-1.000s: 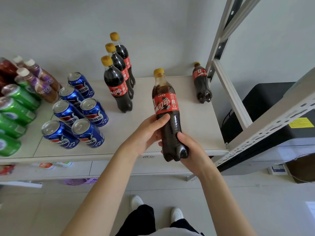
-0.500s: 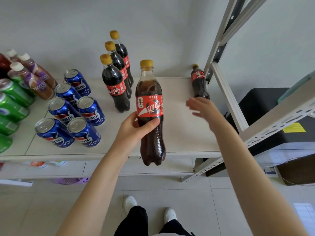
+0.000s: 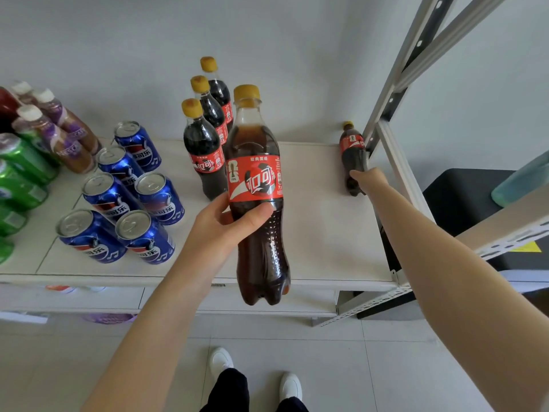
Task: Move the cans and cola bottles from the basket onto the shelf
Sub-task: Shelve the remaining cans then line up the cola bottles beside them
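Our right hand (image 3: pixel 367 179) has reached the small red-labelled plastic cola bottle (image 3: pixel 352 148) at centre right, touching it; we cannot tell its grip. Our left hand (image 3: pixel 225 226) grips the large yellow-capped cola bottle (image 3: pixel 257 185), centre.

Left hand (image 3: pixel 228 224) grips an upright cola bottle (image 3: pixel 255 179) just below its red label, at the shelf (image 3: pixel 326 233) front. Right hand (image 3: pixel 370 179) touches a small cola bottle (image 3: pixel 352 147) beside the shelf post (image 3: pixel 395 162); blue Pepsi cans (image 3: pixel 148 239) stand to the left.

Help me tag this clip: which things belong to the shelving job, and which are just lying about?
Job: held cola bottle, left hand, right hand, lone cola bottle, row of three cola bottles, blue cans, shelf.
Lying about: purple-label bottles, black box.
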